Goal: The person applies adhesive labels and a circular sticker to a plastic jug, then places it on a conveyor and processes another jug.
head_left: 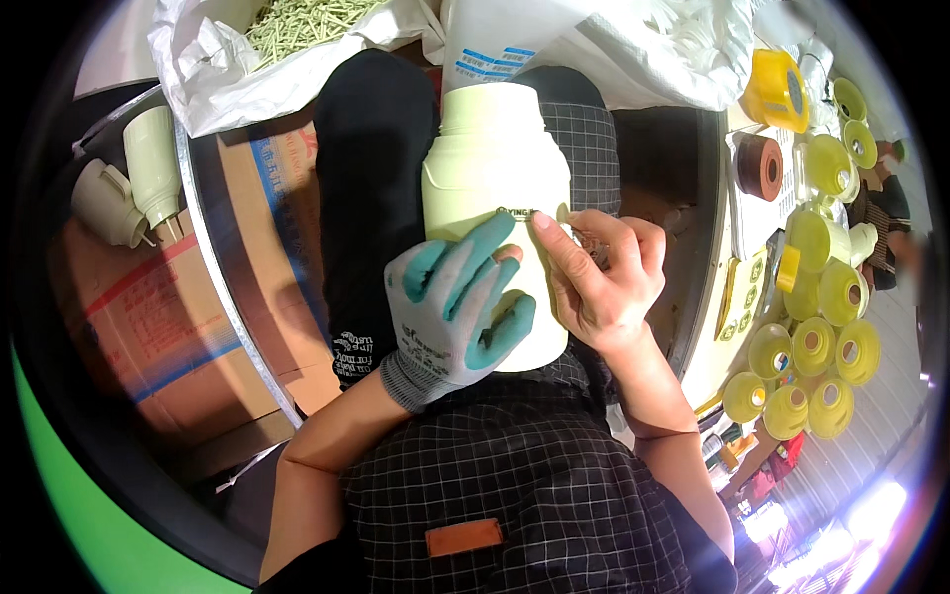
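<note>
A pale yellow-green thermos jug body (495,168) with a narrower neck lies across my lap, neck pointing away from me. My left hand (445,307), in a grey glove with green-coated fingers, holds the jug's lower left side with bent fingers. On the jug's front sits a small dark printed mark (517,213). The bare index finger of my right hand (609,282) presses at the mark's right end. Its other fingers are curled at the jug's right side, where a shiny, crinkled bit shows; what it is cannot be made out.
White sacks (228,89) stand ahead, one holding pale green pieces. Cardboard boxes (168,317) and two pale jug parts (150,163) are at left. On the right-hand table are a yellow tape roll (775,91), a brown roll (760,166) and several yellow-green cups (813,346).
</note>
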Demonstrator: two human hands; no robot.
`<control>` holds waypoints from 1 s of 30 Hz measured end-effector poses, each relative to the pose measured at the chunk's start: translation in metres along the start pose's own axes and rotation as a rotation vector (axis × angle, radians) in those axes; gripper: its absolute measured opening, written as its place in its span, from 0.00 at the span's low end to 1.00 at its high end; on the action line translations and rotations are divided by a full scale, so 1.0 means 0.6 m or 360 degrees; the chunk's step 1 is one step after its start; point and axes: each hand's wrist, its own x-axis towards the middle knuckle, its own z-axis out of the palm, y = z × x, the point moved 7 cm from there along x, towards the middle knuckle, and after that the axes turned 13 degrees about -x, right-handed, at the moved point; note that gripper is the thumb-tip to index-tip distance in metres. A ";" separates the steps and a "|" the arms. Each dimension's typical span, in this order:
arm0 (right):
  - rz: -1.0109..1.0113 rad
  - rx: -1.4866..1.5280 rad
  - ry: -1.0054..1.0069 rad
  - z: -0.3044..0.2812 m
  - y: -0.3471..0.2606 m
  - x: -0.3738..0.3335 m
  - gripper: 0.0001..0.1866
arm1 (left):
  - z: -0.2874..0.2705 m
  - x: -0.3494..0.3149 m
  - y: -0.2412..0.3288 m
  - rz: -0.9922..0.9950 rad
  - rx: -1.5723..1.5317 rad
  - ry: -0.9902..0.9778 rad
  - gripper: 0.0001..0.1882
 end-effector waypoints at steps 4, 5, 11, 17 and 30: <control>0.0255 -0.0162 -0.0239 0.017 0.057 -0.018 0.25 | -0.004 -0.003 0.001 0.0061 0.0030 0.0120 0.27; 0.0353 -0.0102 -0.0205 0.021 0.083 -0.030 0.25 | -0.007 -0.003 -0.003 0.0082 0.0030 0.0162 0.27; 0.0187 0.0631 -0.0145 0.011 -0.026 0.008 0.21 | -0.021 -0.013 -0.001 0.0224 -0.0035 0.0225 0.29; 0.0958 0.0998 -0.0009 0.039 0.008 -0.071 0.19 | -0.110 0.129 -0.036 0.0077 -0.0328 0.0399 0.22; 0.1264 0.0815 0.0296 -0.101 0.194 -0.172 0.18 | -0.024 0.214 -0.234 -0.0422 -0.0296 -0.0533 0.22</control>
